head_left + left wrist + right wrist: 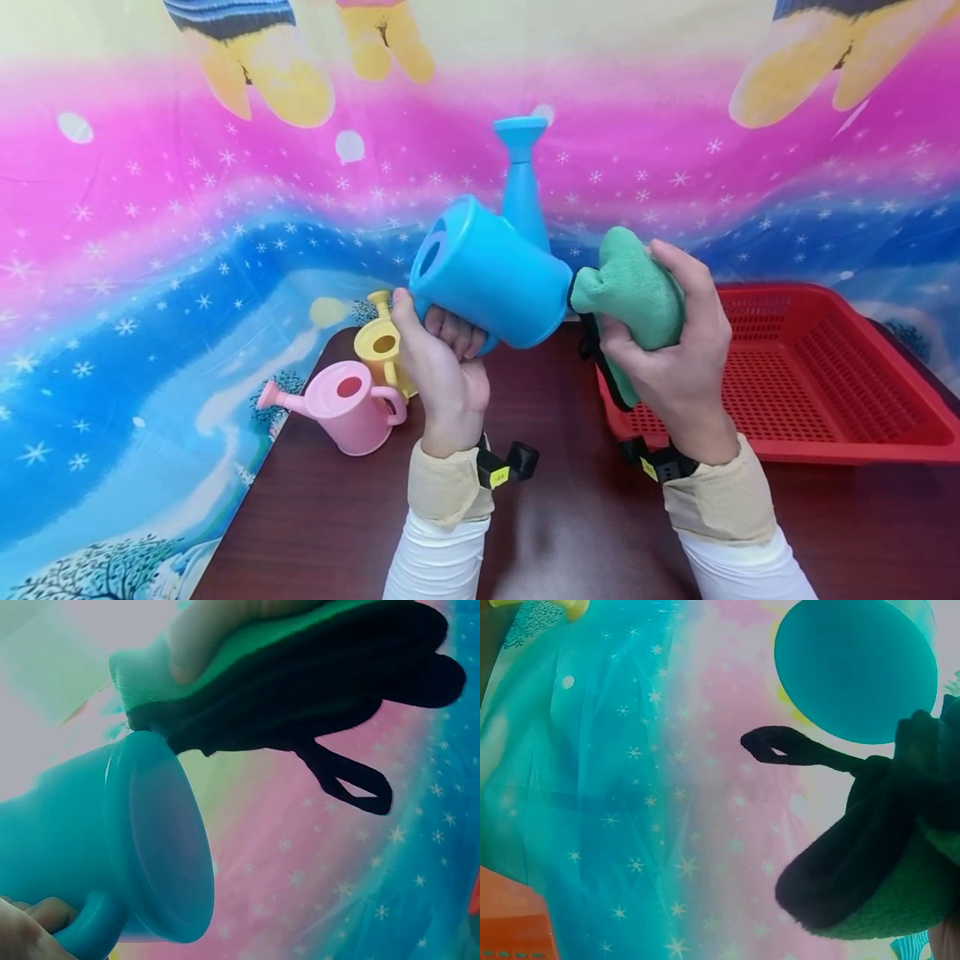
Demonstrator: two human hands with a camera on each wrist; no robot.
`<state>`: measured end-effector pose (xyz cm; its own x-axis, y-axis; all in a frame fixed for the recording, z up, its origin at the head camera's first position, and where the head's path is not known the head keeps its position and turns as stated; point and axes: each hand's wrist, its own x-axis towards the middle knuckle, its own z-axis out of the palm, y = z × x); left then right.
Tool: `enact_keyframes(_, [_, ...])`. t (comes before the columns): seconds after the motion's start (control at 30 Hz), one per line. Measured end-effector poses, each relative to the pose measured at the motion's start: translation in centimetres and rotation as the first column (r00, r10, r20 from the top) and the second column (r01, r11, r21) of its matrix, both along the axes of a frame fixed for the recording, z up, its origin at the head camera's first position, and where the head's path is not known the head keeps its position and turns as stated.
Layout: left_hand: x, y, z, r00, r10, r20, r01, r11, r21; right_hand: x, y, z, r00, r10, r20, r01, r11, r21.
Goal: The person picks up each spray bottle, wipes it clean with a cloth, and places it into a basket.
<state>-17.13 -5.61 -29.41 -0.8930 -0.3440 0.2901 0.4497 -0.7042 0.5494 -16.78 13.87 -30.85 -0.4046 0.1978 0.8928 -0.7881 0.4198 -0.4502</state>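
My left hand (447, 367) grips the handle of a blue watering can (495, 275), held above the table. The can is tipped on its side, with its top opening toward the left, its flat base to the right and its spout rising at the back. In my right hand (678, 358) is a bunched green cloth (637, 292) with black edging, pinched between thumb and fingers. The cloth lies right at the rim of the can's base (176, 847). From its dark folds hangs a black loop (776, 744).
A pink watering can (352, 408) and a smaller yellow one (375, 342) stand upright at the table's left side. To the right sits a red plastic basket (787, 454) with perforated walls. Behind the dark brown table (562, 517) hangs a colourful snowflake-patterned backdrop (225, 208).
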Motion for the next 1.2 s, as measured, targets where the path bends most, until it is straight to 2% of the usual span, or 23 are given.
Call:
enact_keyframes(0.17, [0.0, 0.6, -0.1, 0.995, 0.095, -0.009, -0.096, 0.990, -0.106, -0.1, 0.0, 0.0, 0.999, 0.031, -0.021, -0.031, 0.999, 0.021])
enact_keyframes(0.37, [0.1, 1.4, -0.5, 0.975, 0.203, -0.086, -0.218, 0.948, -0.230, 0.0, 0.0, -0.1, 0.998, 0.057, 0.018, -0.058, 0.992, 0.108])
enact_keyframes(0.5, [0.1, 1.8, -0.6, 0.965, 0.236, -0.113, -0.259, 0.917, -0.302, -0.1, -0.1, 0.0, 0.998, 0.057, 0.015, -0.059, 0.990, 0.126])
enact_keyframes(0.63, [0.1, 2.0, -0.7, 0.962, 0.240, -0.131, -0.272, 0.892, -0.361, -0.2, -0.3, 0.1, 0.999, 0.045, -0.021, -0.043, 0.994, 0.099])
enact_keyframes(0.7, [0.1, 2.1, -0.7, 0.957, 0.252, -0.142, -0.289, 0.869, -0.402, -0.1, -0.4, 0.2, 0.999, 0.036, -0.037, -0.033, 0.996, 0.081])
enact_keyframes(0.73, [0.0, 2.1, -0.8, 0.953, 0.265, -0.149, -0.304, 0.853, -0.424, -0.1, -0.5, 0.2, 0.999, 0.031, -0.044, -0.028, 0.997, 0.072])
enact_keyframes(0.8, [0.0, 2.2, -0.9, 0.933, 0.314, -0.176, -0.360, 0.800, -0.480, 0.0, -0.7, 0.2, 0.998, 0.025, -0.057, -0.022, 0.998, 0.055])
enact_keyframes(0.87, [0.0, 2.2, -1.0, 0.904, 0.371, -0.215, -0.427, 0.732, -0.532, 0.1, -0.9, 0.2, 0.997, 0.022, -0.072, -0.019, 0.999, 0.042])
enact_keyframes(0.97, [-0.1, 2.3, -1.3, 0.850, 0.442, -0.288, -0.522, 0.629, -0.576, 0.2, -1.3, 0.1, 0.995, 0.016, -0.097, -0.013, 0.999, 0.029])
enact_keyframes(1.13, [-0.1, 2.4, -1.4, 0.794, 0.481, -0.372, -0.601, 0.532, -0.596, 0.1, -2.1, -0.2, 0.989, -0.003, -0.145, 0.006, 1.000, 0.021])
enact_keyframes(1.2, [-0.1, 2.5, -1.5, 0.772, 0.495, -0.399, -0.626, 0.485, -0.610, 0.1, -2.4, -0.3, 0.987, -0.006, -0.160, 0.010, 1.000, 0.024])
